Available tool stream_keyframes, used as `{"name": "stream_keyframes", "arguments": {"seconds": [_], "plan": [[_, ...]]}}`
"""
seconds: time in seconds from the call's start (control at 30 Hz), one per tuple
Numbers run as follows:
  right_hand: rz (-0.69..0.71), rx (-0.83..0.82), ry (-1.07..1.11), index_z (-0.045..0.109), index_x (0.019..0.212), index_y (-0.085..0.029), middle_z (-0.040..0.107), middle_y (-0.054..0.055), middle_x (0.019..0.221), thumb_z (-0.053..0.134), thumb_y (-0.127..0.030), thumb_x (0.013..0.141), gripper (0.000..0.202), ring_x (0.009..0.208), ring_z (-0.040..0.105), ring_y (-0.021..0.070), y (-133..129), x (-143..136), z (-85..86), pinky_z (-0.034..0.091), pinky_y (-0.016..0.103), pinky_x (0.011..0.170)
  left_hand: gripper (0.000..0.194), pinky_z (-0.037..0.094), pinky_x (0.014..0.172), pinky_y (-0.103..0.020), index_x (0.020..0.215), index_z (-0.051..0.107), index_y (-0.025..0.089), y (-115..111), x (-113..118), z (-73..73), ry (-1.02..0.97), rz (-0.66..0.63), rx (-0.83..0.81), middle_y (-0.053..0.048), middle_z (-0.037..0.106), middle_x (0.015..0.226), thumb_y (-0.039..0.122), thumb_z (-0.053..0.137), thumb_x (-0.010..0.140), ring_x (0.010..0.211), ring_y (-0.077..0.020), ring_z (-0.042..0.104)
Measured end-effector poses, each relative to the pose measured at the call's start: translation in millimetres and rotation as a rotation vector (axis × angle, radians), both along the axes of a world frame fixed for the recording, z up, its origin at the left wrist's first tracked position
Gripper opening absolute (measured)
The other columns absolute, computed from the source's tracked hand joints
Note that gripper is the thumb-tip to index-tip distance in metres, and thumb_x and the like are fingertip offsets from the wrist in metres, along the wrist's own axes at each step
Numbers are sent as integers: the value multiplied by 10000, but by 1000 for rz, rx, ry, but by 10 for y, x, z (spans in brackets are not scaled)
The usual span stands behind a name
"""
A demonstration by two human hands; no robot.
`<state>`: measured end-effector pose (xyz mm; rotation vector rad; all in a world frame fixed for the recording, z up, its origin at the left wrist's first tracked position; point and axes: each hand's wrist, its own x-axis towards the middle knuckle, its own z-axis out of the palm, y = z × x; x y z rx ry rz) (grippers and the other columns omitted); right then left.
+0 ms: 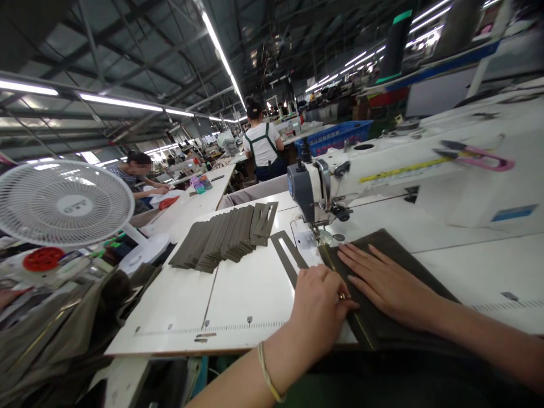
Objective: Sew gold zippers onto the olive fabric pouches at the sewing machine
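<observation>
Dark olive fabric point(395, 255) with a zipper along its left edge lies on the white sewing table point(238, 294), its far corner at the needle of the sewing machine point(312, 190). My right hand point(382, 277) rests flat on the fabric, fingers stretched out toward the needle. At the zipper edge, my left hand point(323, 300) has its fingers closed in a pinch on a small brass-coloured part of the zipper. A flat olive piece with a long slot point(289, 258) lies just beyond my left hand. Farther left is a fanned row of similar olive pieces point(225, 238).
Pink-handled snips point(480, 156) and a yellow tape point(408, 169) lie on the machine arm. A white fan point(74, 204) and piled olive fabric point(55, 328) are at the left. Beyond are two people point(263, 141) and a blue crate point(335, 139).
</observation>
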<state>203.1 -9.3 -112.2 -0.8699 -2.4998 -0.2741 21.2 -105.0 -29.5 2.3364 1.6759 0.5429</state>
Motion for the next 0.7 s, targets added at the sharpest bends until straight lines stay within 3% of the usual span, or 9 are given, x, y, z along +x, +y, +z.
{"name": "stream_keyframes", "arguments": {"seconds": [0.07,0.13,0.2,0.27,0.37,0.4,0.47,0.53,0.7], "plan": [[9,-17,11,488,1443,-140,438,122,1506,268,-333,1019,515,1407,390,259,3,-10,1,373,552,1112,246,489,840,-343,831,654,194,-133,4,-1,-19,-161,6,-32,684,887,376,816,797,897,-216,650],[21,-26,-2,504,1435,-161,430,115,1513,280,-352,1017,511,1406,390,273,6,-13,-3,380,567,1101,357,493,864,-341,951,674,207,-208,-90,25,-56,-251,21,-47,702,955,510,783,797,933,-219,657],[25,-38,-19,510,1433,-174,418,111,1517,289,-409,1017,527,1399,398,294,12,-13,-16,391,589,1085,680,458,1006,-438,1234,608,177,-205,-269,77,-21,-136,28,-144,652,1239,641,753,758,1169,-306,599],[23,-54,-4,497,1445,-186,415,110,1517,306,-479,1009,559,1393,404,308,30,-13,-46,383,603,1087,1032,312,1127,-600,1455,403,94,-173,-474,106,109,-15,-20,-264,432,1487,745,710,715,1398,-414,385],[25,-66,61,501,1444,-213,443,102,1504,357,-531,989,574,1379,424,317,90,-19,-108,376,606,1093,1223,250,1157,-632,1529,212,14,-211,-682,-10,286,-91,-48,-314,224,1571,813,640,709,1473,-440,209],[31,-56,80,520,1430,-222,466,96,1489,376,-520,987,553,1365,445,317,115,-22,-125,392,601,1082,1173,299,1154,-587,1536,208,31,-253,-713,-97,331,-153,12,-289,226,1578,777,645,742,1469,-419,241],[58,-4,98,565,1390,-223,508,86,1460,408,-462,989,492,1328,493,306,159,-27,-137,437,568,1051,771,448,1075,-461,1505,325,99,-339,-738,-298,441,-274,238,-229,342,1549,506,623,922,1400,-341,421],[106,69,94,582,1370,-205,524,79,1448,419,-378,993,445,1304,522,274,181,-30,-117,461,512,1038,499,527,975,-392,1447,423,115,-374,-760,-463,535,-248,457,-216,401,1518,244,555,983,1303,-297,544],[166,138,130,281,1556,-226,492,45,1478,410,-257,983,588,1273,551,202,138,-37,15,479,404,1015,320,546,981,-419,1288,580,102,-167,-876,-503,588,-282,651,-150,581,1396,227,470,1015,1262,-304,580]]}}
